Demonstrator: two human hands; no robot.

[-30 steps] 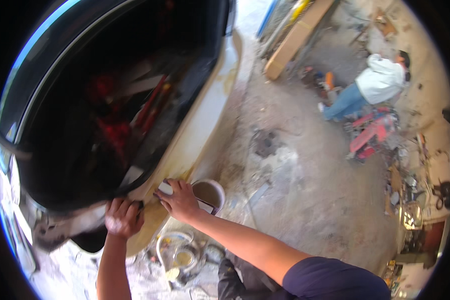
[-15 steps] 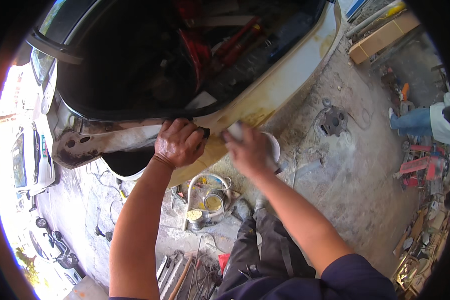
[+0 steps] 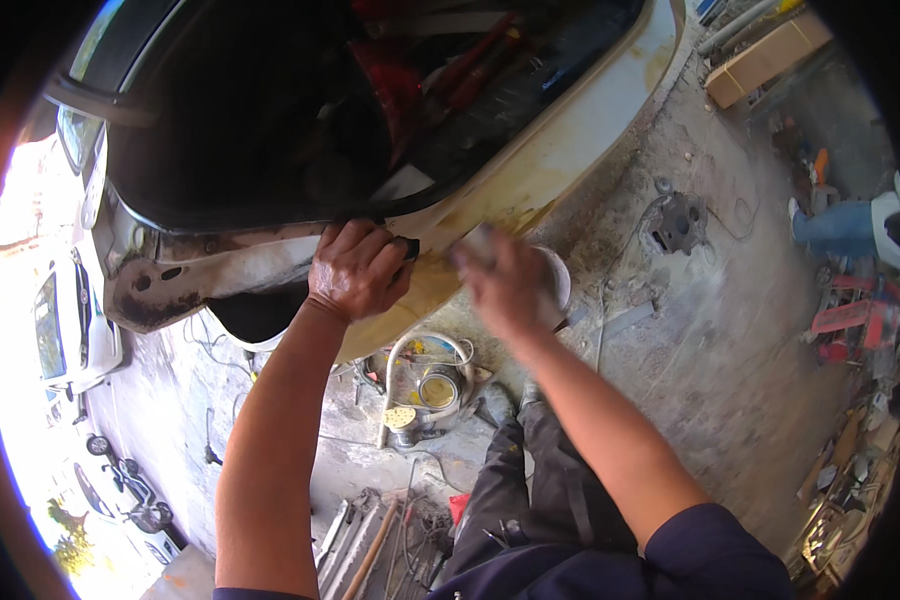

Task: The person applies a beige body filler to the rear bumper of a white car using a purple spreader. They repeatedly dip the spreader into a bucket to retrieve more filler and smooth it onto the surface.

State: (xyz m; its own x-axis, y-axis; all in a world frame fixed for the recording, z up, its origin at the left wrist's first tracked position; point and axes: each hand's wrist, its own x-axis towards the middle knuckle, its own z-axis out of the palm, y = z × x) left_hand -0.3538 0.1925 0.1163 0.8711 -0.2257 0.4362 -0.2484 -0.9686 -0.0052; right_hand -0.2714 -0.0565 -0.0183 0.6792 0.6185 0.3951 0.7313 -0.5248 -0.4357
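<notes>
A pale car body [image 3: 600,110] with tan filler patches borders a dark window opening [image 3: 240,110]. My left hand [image 3: 358,270] is curled over the lower edge of this opening, with a small black piece I cannot make out beside its fingers. To its right, my right hand [image 3: 500,280], blurred, is closed on a light block [image 3: 475,245] at the filler-coated panel [image 3: 430,285]. Partly behind that hand is a round white container [image 3: 556,275]. A bare, rusty metal section [image 3: 145,295] with holes lies left of my left hand.
Paint tins [image 3: 438,390], a looped hose [image 3: 390,375] and cables lie below the car. A metal plate [image 3: 680,225], long cardboard box [image 3: 770,55] and red metal equipment [image 3: 840,320] are at right, near a person's jeans-clad leg [image 3: 830,228]. Parked vehicles [image 3: 70,320] stand at left.
Since a second ago the view has swung, bringing parked vehicles in at left and pushing the other person to the right edge. My right hand blurs with motion on the panel; my left stays on the edge.
</notes>
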